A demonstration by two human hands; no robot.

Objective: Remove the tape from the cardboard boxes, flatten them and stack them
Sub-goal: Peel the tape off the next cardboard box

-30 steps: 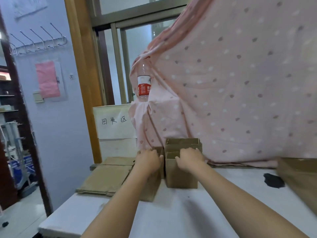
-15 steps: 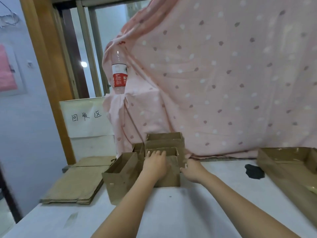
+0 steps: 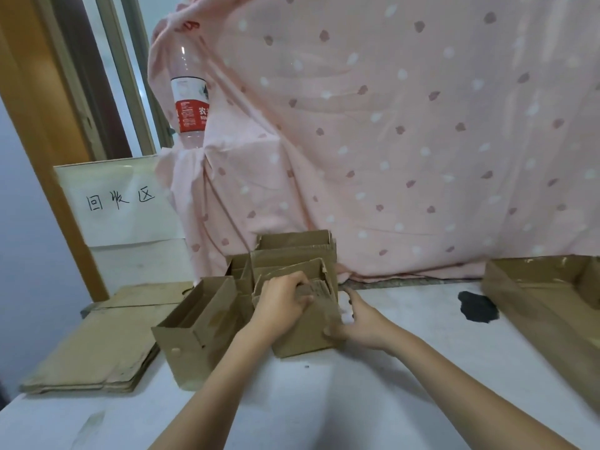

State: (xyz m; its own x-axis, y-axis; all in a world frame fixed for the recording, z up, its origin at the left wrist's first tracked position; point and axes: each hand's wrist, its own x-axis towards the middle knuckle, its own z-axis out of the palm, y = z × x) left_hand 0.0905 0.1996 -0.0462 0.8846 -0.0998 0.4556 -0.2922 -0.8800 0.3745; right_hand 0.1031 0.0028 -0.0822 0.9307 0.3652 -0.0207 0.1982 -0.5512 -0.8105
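**Hands on the small box, centre frame**

Hands meet at the small cardboard box [image 3: 305,332] just below the middle of the frame, and it sits tilted on the white table [image 3: 406,384]. Left hand [image 3: 281,303] is over the box's open top, fingers curled down around the near wall and a flap, gripping it. Right hand [image 3: 358,323] clamps the box's right side, thumb low on the front face, fingers wrapped round the corner toward the back. Whether any tape is on it, cannot tell.

Just left of it, touching or nearly so, a second open box [image 3: 194,336] stands on the table, long and narrow, mouth up. Behind the held box, more open boxes [image 3: 292,251] are packed together against the pink dotted cloth [image 3: 389,141] that fills the upper right of the frame. Lower left: a stack of flattened cardboard [image 3: 97,345] lies at the table's edge. Far right, a large open box [image 3: 545,297] runs off the frame, a dark blot [image 3: 477,308] on the table beside it. Upper left, a clear bottle with a red label [image 3: 190,105] pokes from the cloth, above a white sign with handwritten characters [image 3: 120,199].
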